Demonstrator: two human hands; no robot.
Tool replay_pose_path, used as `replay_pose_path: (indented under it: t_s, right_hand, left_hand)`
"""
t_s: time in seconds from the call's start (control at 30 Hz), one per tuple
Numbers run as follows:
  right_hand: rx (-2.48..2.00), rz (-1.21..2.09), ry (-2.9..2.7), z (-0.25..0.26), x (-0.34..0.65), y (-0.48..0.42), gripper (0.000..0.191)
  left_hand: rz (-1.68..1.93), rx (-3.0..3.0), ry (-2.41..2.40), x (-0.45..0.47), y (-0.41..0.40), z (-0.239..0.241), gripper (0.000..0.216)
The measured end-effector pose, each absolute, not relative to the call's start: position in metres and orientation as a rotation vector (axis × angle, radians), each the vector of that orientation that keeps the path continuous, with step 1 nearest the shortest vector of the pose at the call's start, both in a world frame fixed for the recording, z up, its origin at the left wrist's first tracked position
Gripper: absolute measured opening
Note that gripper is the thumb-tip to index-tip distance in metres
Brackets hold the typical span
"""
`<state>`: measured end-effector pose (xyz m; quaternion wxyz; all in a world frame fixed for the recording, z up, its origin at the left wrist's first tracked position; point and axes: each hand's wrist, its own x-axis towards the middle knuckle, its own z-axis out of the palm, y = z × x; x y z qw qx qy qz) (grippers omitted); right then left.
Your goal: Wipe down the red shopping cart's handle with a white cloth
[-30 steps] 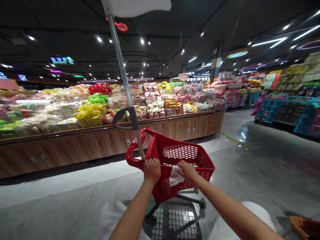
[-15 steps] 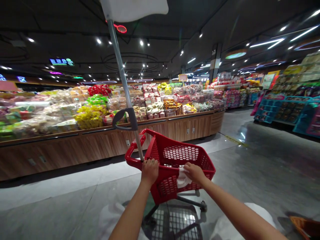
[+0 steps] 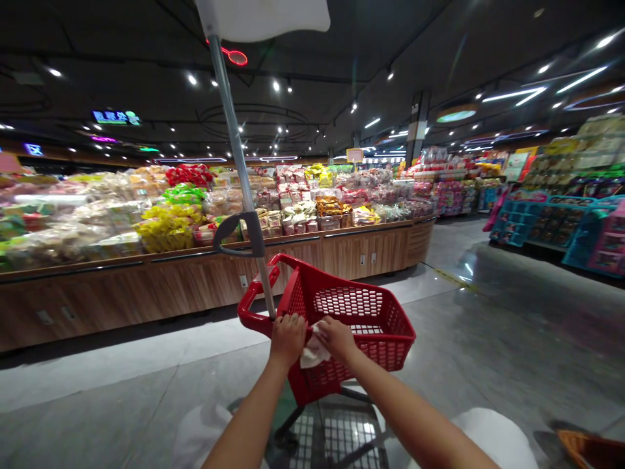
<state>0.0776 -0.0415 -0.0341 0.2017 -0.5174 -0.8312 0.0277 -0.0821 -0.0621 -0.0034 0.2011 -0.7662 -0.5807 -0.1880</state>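
A red plastic shopping cart (image 3: 342,384) stands side-on before me on wheeled legs. My left hand (image 3: 288,337) is closed over its near rim, close to the foot of a metal pole (image 3: 237,143). Pinched in my right hand (image 3: 334,339) is a white cloth (image 3: 314,352), pressed on the same rim just right of my left hand and hanging down the cart's outer side. The cart's basket shows nothing inside. A grey loop handle (image 3: 239,234) sits on the pole, and a white board (image 3: 266,16) tops it.
Behind the cart runs a long wood-panelled display counter (image 3: 297,260) heaped with packaged goods. Blue racks (image 3: 556,218) stand at the right beyond a grey tiled floor (image 3: 469,365). A brown basket (image 3: 586,449) lies at the lower right.
My right hand has slid left along the rim with the white cloth, coming close to my left hand. My left hand keeps its hold; the view has shifted slightly.
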Motion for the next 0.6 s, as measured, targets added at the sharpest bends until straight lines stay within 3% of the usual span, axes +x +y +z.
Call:
replay_pose_path:
  t_s: [0.3,0.6]
  right_hand:
    - [-1.755,-0.065,-2.269,-0.076,0.245,-0.055,0.021]
    - [-1.506,0.066,-2.326,-0.051,0.119,-0.040,0.022]
  left_hand:
    - [-0.551,-2.095,-1.671,-0.099,-0.058,0.000,0.030]
    - [-0.485,-2.235,-1.663,-0.024,-0.060,-0.028,0.026]
